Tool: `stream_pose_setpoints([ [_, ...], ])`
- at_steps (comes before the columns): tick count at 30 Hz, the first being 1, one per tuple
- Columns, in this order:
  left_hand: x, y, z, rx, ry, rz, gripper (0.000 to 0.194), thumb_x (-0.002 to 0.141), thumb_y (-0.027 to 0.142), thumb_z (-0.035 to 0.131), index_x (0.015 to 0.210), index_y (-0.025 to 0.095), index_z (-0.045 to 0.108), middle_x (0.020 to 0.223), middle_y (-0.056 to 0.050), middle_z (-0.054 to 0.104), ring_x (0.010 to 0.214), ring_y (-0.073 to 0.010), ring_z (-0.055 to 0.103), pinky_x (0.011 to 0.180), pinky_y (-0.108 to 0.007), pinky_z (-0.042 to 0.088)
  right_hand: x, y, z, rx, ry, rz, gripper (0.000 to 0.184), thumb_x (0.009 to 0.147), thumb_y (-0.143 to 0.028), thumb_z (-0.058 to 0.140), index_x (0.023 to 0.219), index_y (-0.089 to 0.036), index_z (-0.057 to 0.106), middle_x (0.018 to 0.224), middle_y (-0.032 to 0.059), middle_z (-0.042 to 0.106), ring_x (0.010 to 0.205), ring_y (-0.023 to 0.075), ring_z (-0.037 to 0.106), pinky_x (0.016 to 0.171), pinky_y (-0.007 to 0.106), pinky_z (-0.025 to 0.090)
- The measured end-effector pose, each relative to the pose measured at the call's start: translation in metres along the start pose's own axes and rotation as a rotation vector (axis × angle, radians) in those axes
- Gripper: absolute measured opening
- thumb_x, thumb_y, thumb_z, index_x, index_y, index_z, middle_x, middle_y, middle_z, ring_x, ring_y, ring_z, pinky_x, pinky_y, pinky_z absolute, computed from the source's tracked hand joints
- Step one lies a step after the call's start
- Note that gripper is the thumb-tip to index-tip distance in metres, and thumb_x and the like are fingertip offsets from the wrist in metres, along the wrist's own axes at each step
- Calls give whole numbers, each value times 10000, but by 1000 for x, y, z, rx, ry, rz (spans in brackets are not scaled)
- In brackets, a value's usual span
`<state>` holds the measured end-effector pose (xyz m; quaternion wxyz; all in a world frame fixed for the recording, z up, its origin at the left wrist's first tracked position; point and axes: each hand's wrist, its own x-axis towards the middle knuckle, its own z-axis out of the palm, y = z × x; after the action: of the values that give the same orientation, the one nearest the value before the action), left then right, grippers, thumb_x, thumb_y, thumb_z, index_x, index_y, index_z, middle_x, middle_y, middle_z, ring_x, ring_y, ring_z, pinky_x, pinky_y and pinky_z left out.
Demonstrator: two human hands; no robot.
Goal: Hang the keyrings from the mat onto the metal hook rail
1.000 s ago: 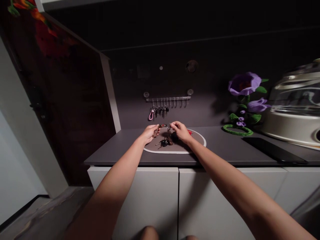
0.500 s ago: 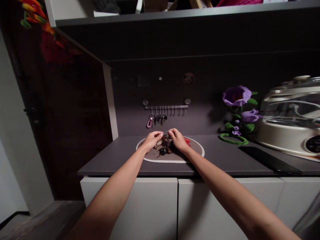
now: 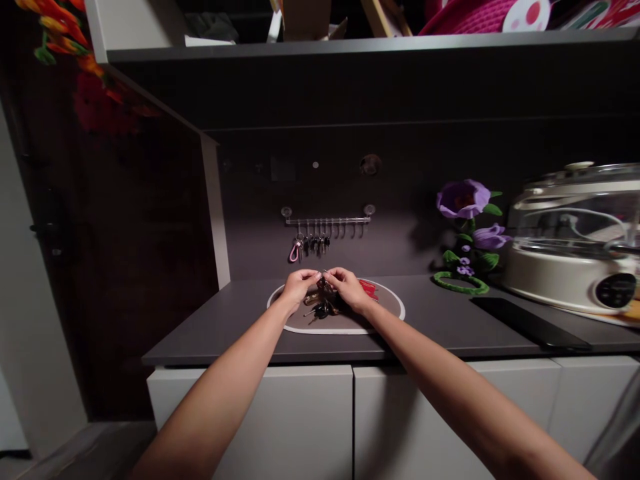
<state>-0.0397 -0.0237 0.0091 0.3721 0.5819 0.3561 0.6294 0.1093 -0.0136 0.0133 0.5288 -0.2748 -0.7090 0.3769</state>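
- Closer together than before in the head view, our left hand (image 3: 296, 287) and right hand (image 3: 347, 288) nearly meet over the oval mat (image 3: 387, 308).
- We pinch a small key ring (image 3: 324, 272) between both hands' fingertips.
- Below it, we see dark keys (image 3: 321, 311) on the mat.
- Just beside our right hand lies a red item (image 3: 369, 289).
- Behind, more keys hang from a clear hook rack (image 3: 330, 221).

Left hand (image 3: 296, 288) and right hand (image 3: 347, 290) closed in — fingertips, apart earlier, now nearly meeting mid-frame. View shifted — more of shelf (image 3: 320, 48) along top.
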Motion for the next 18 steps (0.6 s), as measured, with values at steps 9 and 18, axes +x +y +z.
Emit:
stream_pose_setpoints([
  [9,2,-2,3,152,61,106,241,653,311,665,809,127,657,817,-71,669,745,-143,588,739,-271,442,10,0,-3,176,49,91,405,548,-487,693,695,-136,554,602,-21,513,530,62,428,526,212,365],
  [18,2,-8,0,673,115,350,215,782,277,492,720,142,648,724,-52,606,688,-136,525,664,-249,385,59,2,-22,170,176,22,420,552,-529,663,619,-153,488,467,-66,420,424,45,370,457,205,329],
])
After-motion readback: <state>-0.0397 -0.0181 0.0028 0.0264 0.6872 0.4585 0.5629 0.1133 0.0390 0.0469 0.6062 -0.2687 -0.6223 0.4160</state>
